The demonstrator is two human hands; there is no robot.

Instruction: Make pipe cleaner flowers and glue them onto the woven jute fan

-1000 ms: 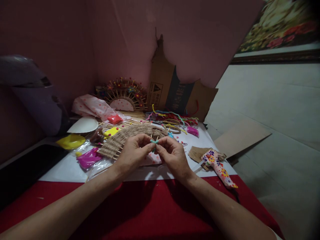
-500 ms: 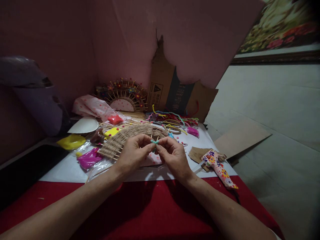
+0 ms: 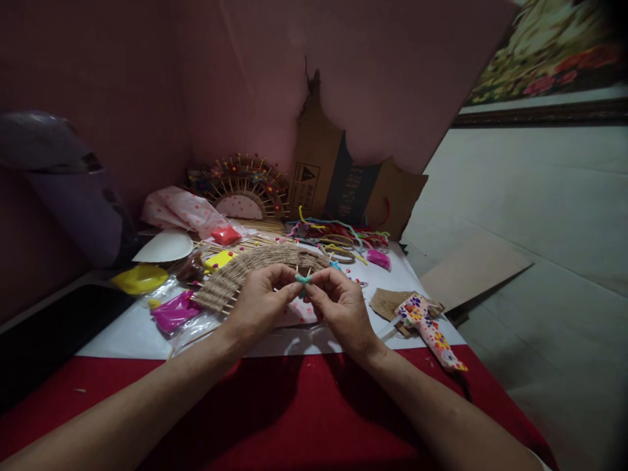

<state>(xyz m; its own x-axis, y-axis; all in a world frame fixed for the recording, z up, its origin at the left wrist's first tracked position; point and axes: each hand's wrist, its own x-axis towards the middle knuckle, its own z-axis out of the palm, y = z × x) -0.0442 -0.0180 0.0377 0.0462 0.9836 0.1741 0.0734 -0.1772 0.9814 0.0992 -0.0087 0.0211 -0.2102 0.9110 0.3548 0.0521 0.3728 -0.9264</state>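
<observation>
My left hand [image 3: 260, 302] and my right hand [image 3: 339, 305] meet above the table, fingertips pinched together on a small teal piece of clay [image 3: 303, 279]. Just behind them lies a half-round woven fan of twine and wooden sticks [image 3: 255, 267]. A finished, decorated fan [image 3: 243, 186] stands upright against the wall further back. To my right lies a glue gun with a flowered pattern [image 3: 429, 329], resting partly on a scrap of cardboard [image 3: 388, 301].
Bags of coloured clay lie to the left: yellow [image 3: 140, 278], magenta [image 3: 174, 311], red [image 3: 226, 234]. Coloured pipe cleaners [image 3: 338, 230] pile up by a cardboard box [image 3: 338, 180]. A white paper sheet [image 3: 122, 333] covers the red cloth [image 3: 294, 412]. A cardboard panel [image 3: 473, 268] lies on the right.
</observation>
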